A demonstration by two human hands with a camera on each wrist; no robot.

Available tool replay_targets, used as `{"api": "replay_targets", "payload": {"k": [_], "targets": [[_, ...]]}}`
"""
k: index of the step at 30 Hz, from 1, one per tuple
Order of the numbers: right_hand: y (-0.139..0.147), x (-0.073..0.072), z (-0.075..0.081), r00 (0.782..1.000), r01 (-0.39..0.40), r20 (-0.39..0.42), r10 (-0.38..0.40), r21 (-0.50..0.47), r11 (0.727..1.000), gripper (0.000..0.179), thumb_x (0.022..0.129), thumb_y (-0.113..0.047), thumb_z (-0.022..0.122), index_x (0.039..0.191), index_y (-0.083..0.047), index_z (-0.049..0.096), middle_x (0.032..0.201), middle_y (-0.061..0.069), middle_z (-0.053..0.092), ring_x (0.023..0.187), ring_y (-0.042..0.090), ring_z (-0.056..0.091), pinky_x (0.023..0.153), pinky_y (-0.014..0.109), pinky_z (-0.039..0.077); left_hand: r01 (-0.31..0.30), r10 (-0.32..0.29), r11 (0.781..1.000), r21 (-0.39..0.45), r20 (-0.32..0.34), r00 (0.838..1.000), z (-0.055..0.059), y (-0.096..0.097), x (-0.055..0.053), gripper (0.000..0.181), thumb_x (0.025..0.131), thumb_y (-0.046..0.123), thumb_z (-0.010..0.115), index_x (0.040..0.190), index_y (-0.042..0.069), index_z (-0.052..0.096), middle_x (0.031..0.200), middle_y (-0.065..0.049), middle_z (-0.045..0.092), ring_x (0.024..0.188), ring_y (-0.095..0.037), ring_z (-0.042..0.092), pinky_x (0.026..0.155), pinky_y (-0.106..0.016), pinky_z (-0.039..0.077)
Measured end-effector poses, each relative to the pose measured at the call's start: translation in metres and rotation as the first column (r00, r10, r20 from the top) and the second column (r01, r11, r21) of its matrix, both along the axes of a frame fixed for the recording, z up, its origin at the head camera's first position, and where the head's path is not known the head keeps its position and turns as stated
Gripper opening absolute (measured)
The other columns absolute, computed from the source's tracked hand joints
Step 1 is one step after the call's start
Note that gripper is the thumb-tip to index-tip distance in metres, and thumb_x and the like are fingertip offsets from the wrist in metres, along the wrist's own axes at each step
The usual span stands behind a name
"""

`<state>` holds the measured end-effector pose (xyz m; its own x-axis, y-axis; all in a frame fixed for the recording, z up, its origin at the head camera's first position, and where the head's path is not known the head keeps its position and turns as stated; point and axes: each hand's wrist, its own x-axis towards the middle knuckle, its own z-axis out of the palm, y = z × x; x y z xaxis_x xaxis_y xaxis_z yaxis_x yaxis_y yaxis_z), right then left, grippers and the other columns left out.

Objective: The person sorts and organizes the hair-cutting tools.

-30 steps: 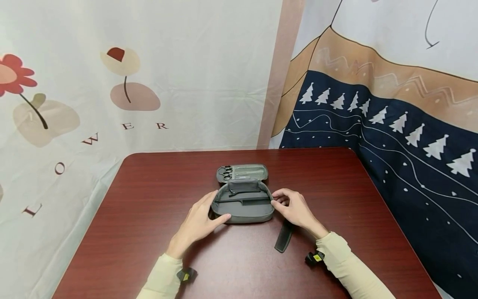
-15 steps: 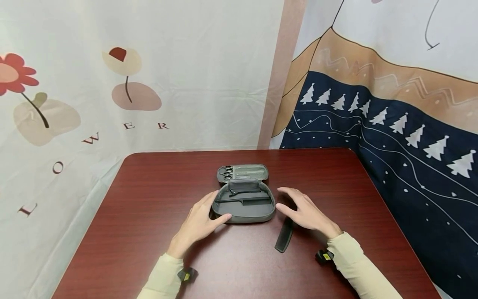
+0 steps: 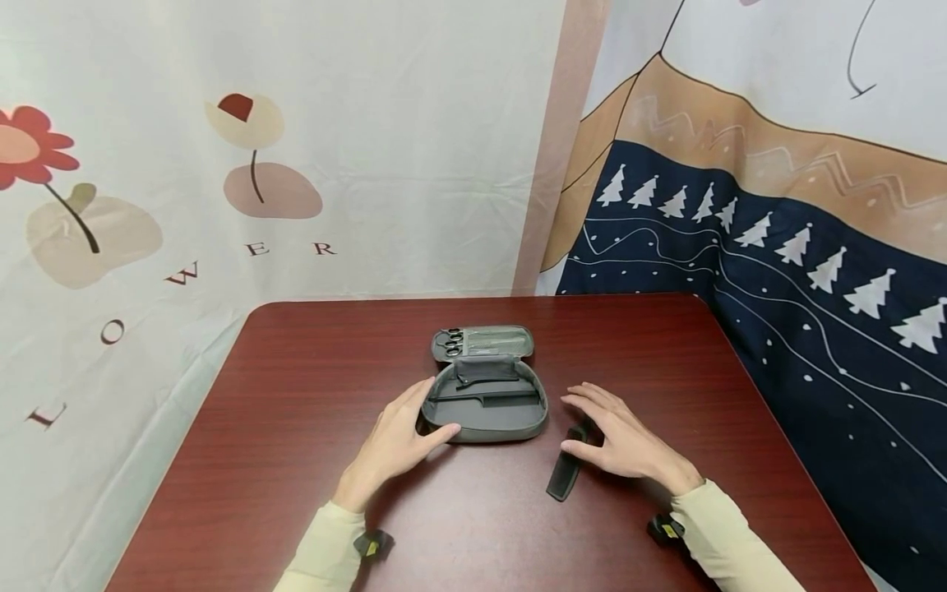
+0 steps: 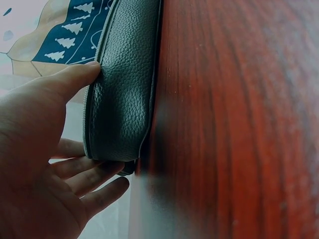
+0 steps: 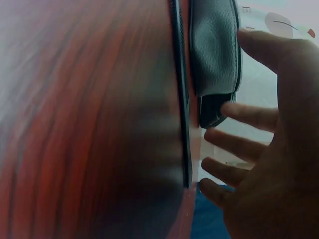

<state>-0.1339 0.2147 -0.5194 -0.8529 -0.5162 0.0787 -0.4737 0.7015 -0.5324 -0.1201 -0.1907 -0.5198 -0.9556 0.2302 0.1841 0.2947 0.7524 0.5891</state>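
A grey zip case (image 3: 484, 423) lies unfolded, its lid (image 3: 499, 339) laid back on the far side. My left hand (image 3: 392, 440) holds the case's near left corner; in the left wrist view the thumb presses the zipped rim of the pebbled leather wall (image 4: 127, 84) and the other fingers lie round the end. Inside the case are a black comb (image 3: 503, 400) and a slim black piece (image 3: 484, 381). Over a flat black strip (image 3: 565, 475) on the table, my right hand (image 3: 621, 436) hovers with spread fingers, partly covering the strip's far end.
Scissors with round handles (image 3: 453, 339) sit in the lid beside a clear pocket (image 3: 497, 339). Everything lies on a reddish-brown table (image 3: 318, 353) with rounded far corners. Printed curtains (image 3: 414, 164) hang right behind the table.
My right hand has let go of the case's right side, opened its fingers, and moved right and nearer, over the black strip. The left hand stays on the case.
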Motion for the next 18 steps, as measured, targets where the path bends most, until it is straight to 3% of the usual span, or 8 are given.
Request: {"api": "replay_targets", "payload": {"k": [5, 12, 18], "targets": [[0.009, 0.001, -0.001, 0.998, -0.050, -0.037, 0.052, 0.055, 0.997, 0.067, 0.099, -0.038, 0.087, 0.157, -0.012, 0.065, 0.170, 0.015, 0.057, 0.165, 0.046, 0.044, 0.130, 0.074, 0.039, 0.004, -0.004, 1.000, 0.007, 0.013, 1.000, 0.000, 0.000, -0.001, 0.091, 0.099, 0.047, 0.087, 0.167, 0.000, 0.050, 0.166, -0.021, 0.060, 0.153, -0.043, 0.061, 0.127, -0.060, 0.052], [0.016, -0.001, -0.001, 0.987, -0.102, -0.111, 0.114, 0.108, 0.989, 0.052, 0.099, -0.013, 0.082, 0.150, -0.006, 0.071, 0.164, 0.018, 0.063, 0.159, 0.050, 0.052, 0.127, 0.074, 0.043, 0.008, -0.009, 1.000, 0.010, 0.014, 1.000, 0.000, -0.001, 0.000, 0.090, 0.099, 0.046, 0.087, 0.167, 0.000, 0.051, 0.166, -0.022, 0.061, 0.153, -0.043, 0.061, 0.127, -0.060, 0.052], [0.017, -0.003, -0.002, 0.977, -0.115, -0.162, 0.137, 0.136, 0.984, 0.041, 0.099, -0.002, 0.081, 0.139, -0.008, 0.077, 0.154, 0.015, 0.069, 0.151, 0.042, 0.060, 0.123, 0.068, 0.050, 0.013, -0.013, 1.000, 0.011, 0.008, 1.000, 0.000, -0.001, 0.000, 0.090, 0.099, 0.046, 0.087, 0.167, 0.000, 0.051, 0.165, -0.023, 0.061, 0.152, -0.043, 0.062, 0.126, -0.060, 0.053]]}}
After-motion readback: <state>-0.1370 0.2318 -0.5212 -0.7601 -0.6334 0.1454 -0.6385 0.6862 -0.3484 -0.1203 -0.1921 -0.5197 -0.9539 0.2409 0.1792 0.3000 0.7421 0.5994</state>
